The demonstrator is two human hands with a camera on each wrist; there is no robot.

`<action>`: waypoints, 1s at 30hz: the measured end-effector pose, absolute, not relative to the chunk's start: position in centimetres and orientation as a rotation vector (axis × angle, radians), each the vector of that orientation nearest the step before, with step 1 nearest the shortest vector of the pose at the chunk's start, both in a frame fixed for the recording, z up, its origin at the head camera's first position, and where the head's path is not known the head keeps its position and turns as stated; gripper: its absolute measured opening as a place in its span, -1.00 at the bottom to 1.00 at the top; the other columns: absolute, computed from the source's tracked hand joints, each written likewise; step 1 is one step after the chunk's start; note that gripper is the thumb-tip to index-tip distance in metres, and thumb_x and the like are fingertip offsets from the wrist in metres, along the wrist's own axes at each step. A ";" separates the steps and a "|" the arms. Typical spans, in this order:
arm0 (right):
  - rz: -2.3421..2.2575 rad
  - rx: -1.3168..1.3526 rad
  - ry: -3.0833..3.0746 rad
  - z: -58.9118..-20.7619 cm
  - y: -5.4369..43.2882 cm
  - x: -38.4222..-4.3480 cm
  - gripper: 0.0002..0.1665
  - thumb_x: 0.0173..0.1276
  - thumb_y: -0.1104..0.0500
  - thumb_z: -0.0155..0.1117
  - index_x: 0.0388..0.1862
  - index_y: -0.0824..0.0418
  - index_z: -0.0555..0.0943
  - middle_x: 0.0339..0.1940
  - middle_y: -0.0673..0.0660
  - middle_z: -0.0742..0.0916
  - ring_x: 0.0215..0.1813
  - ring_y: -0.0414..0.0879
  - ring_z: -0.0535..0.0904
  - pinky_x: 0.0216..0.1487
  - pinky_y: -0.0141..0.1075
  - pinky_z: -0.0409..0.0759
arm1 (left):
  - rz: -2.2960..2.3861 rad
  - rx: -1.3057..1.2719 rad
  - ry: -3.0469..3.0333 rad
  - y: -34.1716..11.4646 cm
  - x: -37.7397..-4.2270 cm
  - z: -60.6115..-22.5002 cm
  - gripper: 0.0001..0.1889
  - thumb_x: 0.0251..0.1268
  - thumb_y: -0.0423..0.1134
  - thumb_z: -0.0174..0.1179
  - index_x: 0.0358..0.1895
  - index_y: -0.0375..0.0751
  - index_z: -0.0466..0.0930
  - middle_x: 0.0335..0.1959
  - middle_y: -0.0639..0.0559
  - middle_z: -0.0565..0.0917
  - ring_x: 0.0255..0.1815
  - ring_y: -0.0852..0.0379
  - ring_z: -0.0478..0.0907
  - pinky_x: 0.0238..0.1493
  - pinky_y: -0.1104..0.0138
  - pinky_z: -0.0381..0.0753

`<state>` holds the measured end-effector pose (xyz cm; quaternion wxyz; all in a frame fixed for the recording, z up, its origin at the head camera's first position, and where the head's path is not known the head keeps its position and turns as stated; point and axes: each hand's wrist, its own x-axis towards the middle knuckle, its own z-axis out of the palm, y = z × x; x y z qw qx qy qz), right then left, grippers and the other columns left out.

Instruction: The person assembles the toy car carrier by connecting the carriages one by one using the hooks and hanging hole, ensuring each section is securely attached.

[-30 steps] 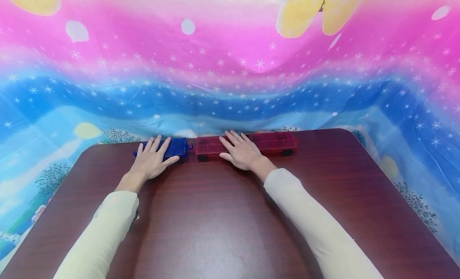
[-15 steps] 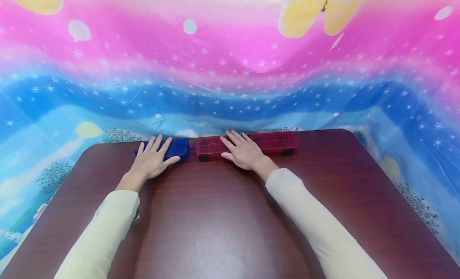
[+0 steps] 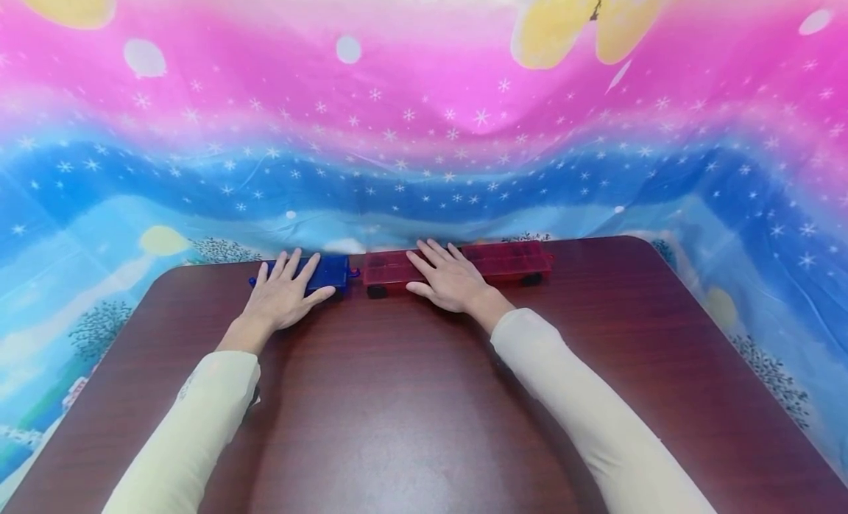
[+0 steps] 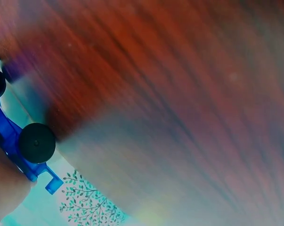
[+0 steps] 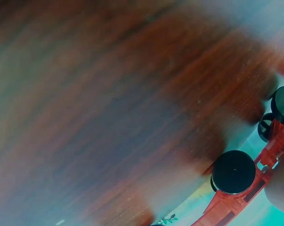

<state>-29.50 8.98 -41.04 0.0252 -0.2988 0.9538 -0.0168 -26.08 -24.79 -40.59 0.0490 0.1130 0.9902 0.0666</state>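
A blue see-through toy train wagon [image 3: 331, 271] with hooks at its ends stands near the table's far edge. My left hand [image 3: 277, 302] rests flat over its left part, fingers spread. Right of the wagon, a small gap away, stands a red see-through toy train wagon [image 3: 386, 266]; a second red section [image 3: 506, 260] extends beyond my right hand [image 3: 453, 282], which lies spread across the middle and hides any joint. In the left wrist view a black wheel [image 4: 36, 143] shows under the blue body. Similar wheels [image 5: 233, 172] show beneath the red one in the right wrist view.
The dark brown wooden table [image 3: 397, 396] has rounded far corners. Behind and beside it hangs a pink and blue printed cloth [image 3: 450, 182], close to the wagons at the far edge.
My left hand and the blue wagon sit very slightly farther right than before. The right hand and the red sections look almost unmoved.
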 end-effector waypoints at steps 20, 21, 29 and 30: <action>-0.141 -0.875 2.993 -40.5 10.3 -29.0 -0.14 0.57 -0.43 -0.28 0.68 -0.07 0.11 0.69 0.07 0.09 0.69 0.01 -0.22 0.60 0.10 -0.31 | 0.243 0.351 3.108 -24.8 -25.9 -40.7 -0.04 0.44 0.51 -0.33 0.67 -0.09 -0.06 0.63 -0.33 -0.03 0.63 -0.35 -0.24 0.48 -0.32 -0.33; -0.147 -0.867 3.000 -40.4 10.4 -29.0 -0.15 0.57 -0.43 -0.27 0.67 -0.06 0.13 0.69 0.07 0.10 0.69 0.01 -0.21 0.60 0.10 -0.29 | 0.238 0.357 3.120 -24.6 -25.8 -40.7 -0.04 0.44 0.51 -0.31 0.67 -0.09 -0.04 0.63 -0.33 -0.01 0.63 -0.35 -0.22 0.48 -0.32 -0.30; -0.209 -0.811 3.073 -39.5 11.6 -28.4 -0.19 0.58 -0.37 -0.15 0.62 0.01 0.26 0.64 0.12 0.25 0.67 0.06 -0.05 0.59 0.13 -0.17 | 0.215 0.390 3.199 -23.1 -25.4 -39.9 -0.07 0.47 0.47 -0.28 0.62 -0.19 0.11 0.58 -0.32 0.15 0.62 -0.31 -0.09 0.49 -0.31 -0.21; -0.208 -0.797 3.080 -39.5 11.8 -28.3 -0.19 0.58 -0.38 -0.15 0.63 0.01 0.26 0.64 0.12 0.25 0.67 0.06 -0.04 0.59 0.13 -0.17 | 0.215 0.392 3.208 -22.9 -25.4 -39.8 -0.07 0.48 0.47 -0.29 0.61 -0.20 0.13 0.58 -0.32 0.16 0.61 -0.31 -0.07 0.49 -0.31 -0.20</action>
